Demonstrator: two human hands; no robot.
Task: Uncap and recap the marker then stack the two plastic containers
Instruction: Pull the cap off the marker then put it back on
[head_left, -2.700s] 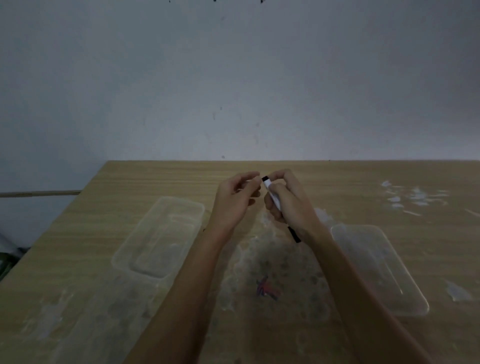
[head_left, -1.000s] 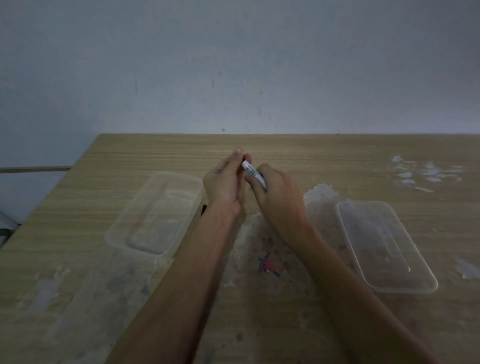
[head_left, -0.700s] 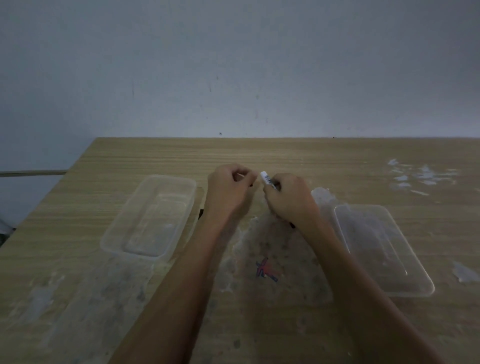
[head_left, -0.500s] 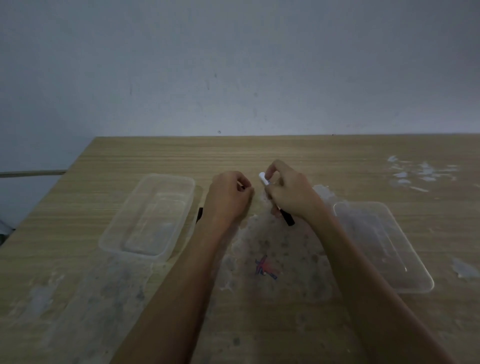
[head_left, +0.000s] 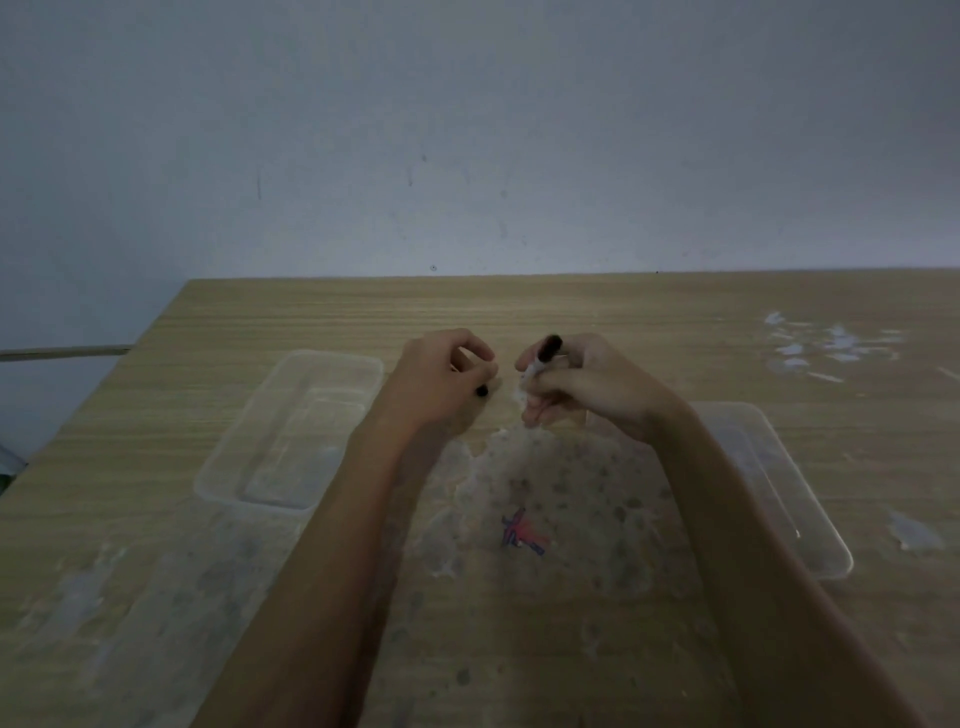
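My right hand (head_left: 587, 387) is closed around the marker (head_left: 537, 366), a white barrel whose black end points up and away from me. My left hand (head_left: 441, 379) is curled a short gap to its left, pinching a small black piece, apparently the cap (head_left: 483, 391), mostly hidden by the fingers. Both hands hover over the middle of the wooden table (head_left: 519, 312). One clear plastic container (head_left: 291, 431) lies to the left of my left forearm. The other clear container (head_left: 779, 478) lies to the right, partly covered by my right forearm.
A red and blue scribble (head_left: 522, 535) marks the whitish, stained patch of table between my forearms. White flecks (head_left: 826, 345) are scattered at the far right. The table's left edge runs diagonally past the left container, and a plain wall stands behind.
My hands were together on the marker; now they are apart. The right hand has turned the marker so that its black end points up, and a black piece shows in the left fingers.
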